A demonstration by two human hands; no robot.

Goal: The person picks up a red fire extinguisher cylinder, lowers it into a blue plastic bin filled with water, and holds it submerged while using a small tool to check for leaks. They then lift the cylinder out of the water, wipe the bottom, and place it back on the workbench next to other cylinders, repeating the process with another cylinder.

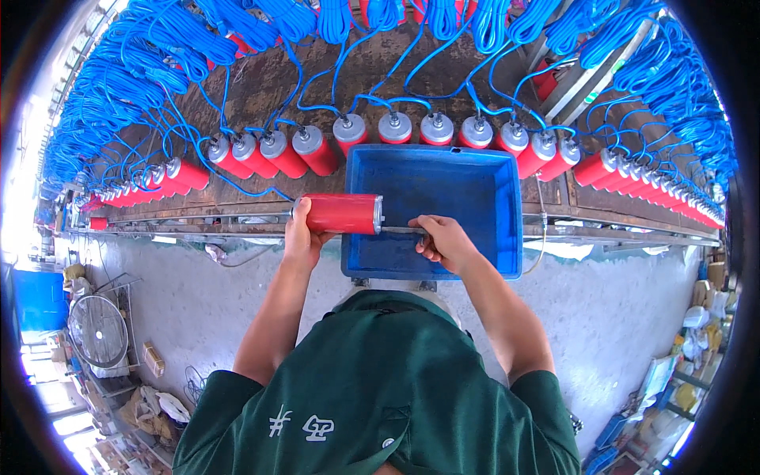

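A red cylindrical motor-like unit (pixel 342 215) with silver end caps lies sideways in my left hand (pixel 301 239), whose fingers wrap its left end. From that end a blue cable (pixel 237 185) runs back toward the upper left. My right hand (pixel 445 241) is closed around a thin grey metal rod-shaped tool (pixel 401 229). The tool's far end meets the unit's right end cap, near its lower edge; its exact kind cannot be made out. Below both, a blue plastic bin (pixel 513 214) sits at the bench edge, under my right hand and the unit's right end.
Upright red units (pixel 393 128) with silver tops line the dark bench (pixel 261 87) behind the bin, joined to coiled blue cables (pixel 348 24). More rows stretch left and right. A round fan (pixel 98 331) stands at left; cluttered shelves (pixel 689 372) stand at right.
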